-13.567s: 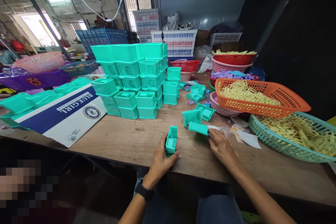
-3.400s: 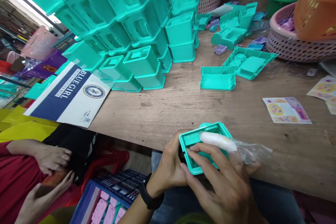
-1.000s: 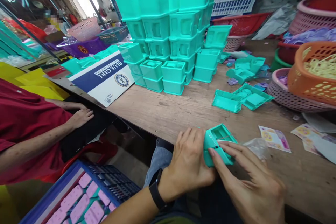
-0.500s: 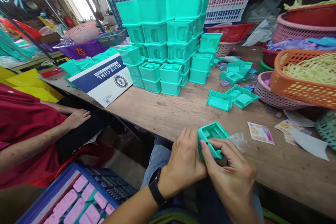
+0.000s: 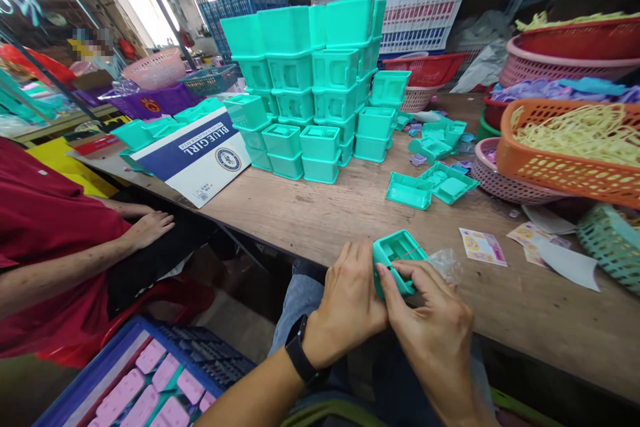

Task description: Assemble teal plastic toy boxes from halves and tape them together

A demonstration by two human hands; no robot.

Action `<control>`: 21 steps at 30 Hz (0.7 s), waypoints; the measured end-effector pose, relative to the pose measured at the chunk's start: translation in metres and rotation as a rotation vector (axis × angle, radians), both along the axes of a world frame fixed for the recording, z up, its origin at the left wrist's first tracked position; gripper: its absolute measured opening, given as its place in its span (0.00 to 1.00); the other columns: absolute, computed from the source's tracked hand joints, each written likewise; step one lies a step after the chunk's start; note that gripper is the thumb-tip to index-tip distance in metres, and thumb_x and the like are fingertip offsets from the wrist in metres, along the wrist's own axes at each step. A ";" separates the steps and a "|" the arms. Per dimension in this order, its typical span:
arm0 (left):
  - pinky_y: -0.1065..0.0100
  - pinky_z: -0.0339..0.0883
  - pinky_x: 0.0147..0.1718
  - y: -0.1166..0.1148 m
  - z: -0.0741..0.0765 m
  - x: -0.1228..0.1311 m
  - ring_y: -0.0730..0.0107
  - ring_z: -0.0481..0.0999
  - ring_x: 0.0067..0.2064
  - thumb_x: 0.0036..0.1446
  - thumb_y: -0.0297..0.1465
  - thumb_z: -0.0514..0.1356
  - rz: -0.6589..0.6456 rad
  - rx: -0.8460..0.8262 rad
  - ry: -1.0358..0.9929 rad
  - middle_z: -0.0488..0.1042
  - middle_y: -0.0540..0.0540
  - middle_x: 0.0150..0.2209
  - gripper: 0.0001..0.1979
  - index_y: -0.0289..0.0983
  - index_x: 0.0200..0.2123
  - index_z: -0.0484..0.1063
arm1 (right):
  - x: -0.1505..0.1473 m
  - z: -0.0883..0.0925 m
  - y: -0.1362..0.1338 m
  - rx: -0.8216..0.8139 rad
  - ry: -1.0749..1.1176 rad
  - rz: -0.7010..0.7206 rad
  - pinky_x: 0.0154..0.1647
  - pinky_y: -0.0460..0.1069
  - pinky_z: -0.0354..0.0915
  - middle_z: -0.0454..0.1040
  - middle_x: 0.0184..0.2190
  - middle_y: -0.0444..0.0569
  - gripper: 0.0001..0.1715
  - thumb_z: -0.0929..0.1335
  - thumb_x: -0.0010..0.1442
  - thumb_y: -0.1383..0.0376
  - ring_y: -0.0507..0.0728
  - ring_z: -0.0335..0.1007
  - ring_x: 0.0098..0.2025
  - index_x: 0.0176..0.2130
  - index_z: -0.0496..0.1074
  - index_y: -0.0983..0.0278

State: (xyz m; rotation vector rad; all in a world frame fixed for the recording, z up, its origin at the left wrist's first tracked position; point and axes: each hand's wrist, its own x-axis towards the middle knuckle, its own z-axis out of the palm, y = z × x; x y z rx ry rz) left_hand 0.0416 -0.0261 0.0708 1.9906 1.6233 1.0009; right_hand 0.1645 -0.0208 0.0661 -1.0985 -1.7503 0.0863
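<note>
A teal plastic case (image 5: 400, 248) with open compartments is tilted up at the table's front edge. My left hand (image 5: 351, 297), with a dark watch on its wrist, is wrapped round the case's left side. The fingertips of my right hand (image 5: 433, 320) pinch the near edge of the same case. A thin reddish line crosses the case's opening. Clear crinkled plastic (image 5: 447, 265) lies just beyond my right fingers. What sits deeper between my fingers is hidden.
Stacked teal boxes (image 5: 293, 73) and a white carton (image 5: 200, 157) stand at the back left. Loose teal parts (image 5: 409, 191), printed cards (image 5: 483, 247) and an orange basket (image 5: 565, 153) are rightward. A co-worker's hand (image 5: 150, 228) rests at left; a blue crate (image 5: 200, 363) is below.
The view has shifted slightly, so the table items appear a little further left. Both hands keep their hold on the teal case, with little visible movement of the fingers.
</note>
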 end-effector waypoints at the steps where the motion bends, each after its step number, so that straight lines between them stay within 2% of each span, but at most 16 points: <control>1: 0.55 0.66 0.40 0.000 -0.001 0.000 0.54 0.71 0.41 0.60 0.26 0.53 -0.009 -0.005 -0.007 0.72 0.41 0.40 0.04 0.41 0.38 0.62 | 0.001 -0.001 0.000 0.019 -0.023 0.000 0.39 0.50 0.63 0.78 0.31 0.44 0.13 0.68 0.73 0.59 0.54 0.76 0.32 0.35 0.73 0.61; 5: 0.54 0.67 0.42 0.002 0.000 -0.003 0.54 0.71 0.42 0.55 0.27 0.57 -0.028 -0.027 -0.022 0.73 0.42 0.40 0.07 0.40 0.38 0.63 | 0.015 0.000 0.002 0.058 -0.133 0.092 0.46 0.52 0.62 0.79 0.34 0.45 0.13 0.67 0.75 0.59 0.56 0.78 0.37 0.38 0.73 0.60; 8: 0.52 0.69 0.44 0.004 0.003 -0.006 0.51 0.72 0.44 0.47 0.27 0.62 -0.061 -0.058 -0.030 0.73 0.41 0.42 0.17 0.38 0.42 0.65 | 0.029 0.005 0.011 0.010 -0.091 0.142 0.48 0.53 0.64 0.80 0.39 0.46 0.13 0.66 0.75 0.55 0.58 0.79 0.42 0.42 0.76 0.59; 11: 0.48 0.72 0.48 0.006 0.005 -0.007 0.47 0.73 0.48 0.41 0.27 0.66 -0.131 -0.088 -0.044 0.73 0.40 0.46 0.28 0.37 0.49 0.65 | 0.035 0.008 0.023 -0.073 -0.023 0.151 0.55 0.55 0.66 0.79 0.53 0.54 0.24 0.59 0.77 0.51 0.62 0.75 0.56 0.54 0.75 0.62; 13: 0.47 0.73 0.50 0.006 0.004 -0.006 0.45 0.74 0.51 0.41 0.27 0.67 -0.169 -0.076 -0.081 0.72 0.38 0.50 0.35 0.35 0.55 0.62 | 0.033 0.009 0.030 -0.140 -0.069 0.234 0.57 0.58 0.67 0.78 0.57 0.56 0.31 0.54 0.78 0.49 0.63 0.74 0.60 0.58 0.74 0.64; 16: 0.50 0.74 0.52 0.006 0.000 -0.004 0.47 0.76 0.52 0.39 0.27 0.70 -0.175 -0.076 -0.204 0.72 0.38 0.52 0.42 0.34 0.58 0.59 | 0.028 0.010 0.035 -0.244 -0.063 0.288 0.51 0.57 0.70 0.82 0.50 0.53 0.35 0.52 0.78 0.47 0.62 0.78 0.52 0.52 0.79 0.61; 19: 0.50 0.74 0.54 0.006 -0.006 -0.003 0.47 0.76 0.54 0.37 0.28 0.74 -0.158 -0.086 -0.280 0.74 0.39 0.53 0.43 0.35 0.58 0.62 | 0.028 0.010 0.037 -0.343 0.057 0.196 0.44 0.56 0.71 0.83 0.43 0.53 0.39 0.50 0.76 0.45 0.62 0.80 0.45 0.44 0.80 0.61; 21: 0.49 0.73 0.54 0.006 -0.009 -0.002 0.46 0.76 0.54 0.38 0.30 0.76 -0.156 -0.061 -0.274 0.75 0.39 0.54 0.43 0.37 0.59 0.64 | 0.029 0.010 0.038 -0.389 0.087 0.135 0.44 0.56 0.70 0.83 0.41 0.54 0.41 0.50 0.75 0.43 0.63 0.79 0.42 0.42 0.80 0.61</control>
